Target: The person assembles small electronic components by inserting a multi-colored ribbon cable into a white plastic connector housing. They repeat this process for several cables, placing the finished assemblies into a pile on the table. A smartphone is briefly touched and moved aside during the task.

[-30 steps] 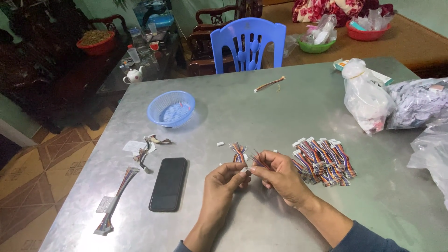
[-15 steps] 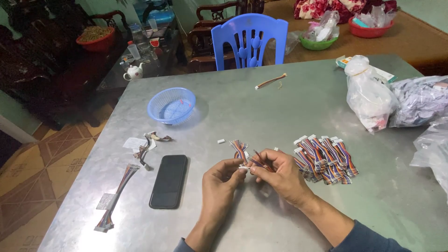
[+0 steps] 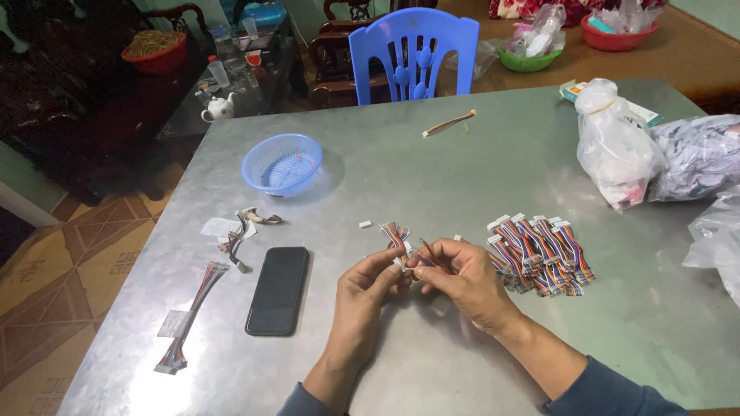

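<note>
My left hand [image 3: 368, 293] and my right hand [image 3: 460, 279] meet over the metal table [image 3: 432, 177], both pinching one short multicoloured wire harness [image 3: 396, 235] with a white connector. Its coloured wires fan upward from my fingertips. A pile of similar multicoloured harnesses [image 3: 539, 245] lies just right of my right hand. A small loose white connector [image 3: 365, 225] sits on the table above my left hand.
A black phone [image 3: 278, 290] lies left of my hands, with a long wire bundle [image 3: 190, 317] and scraps [image 3: 239, 227] further left. A blue basket [image 3: 283, 164], a stray harness [image 3: 449, 123], plastic bags [image 3: 617, 150] and a blue chair [image 3: 414, 51] lie beyond.
My hands have stayed together on the harness with only small finger shifts. The view has tilted slightly.
</note>
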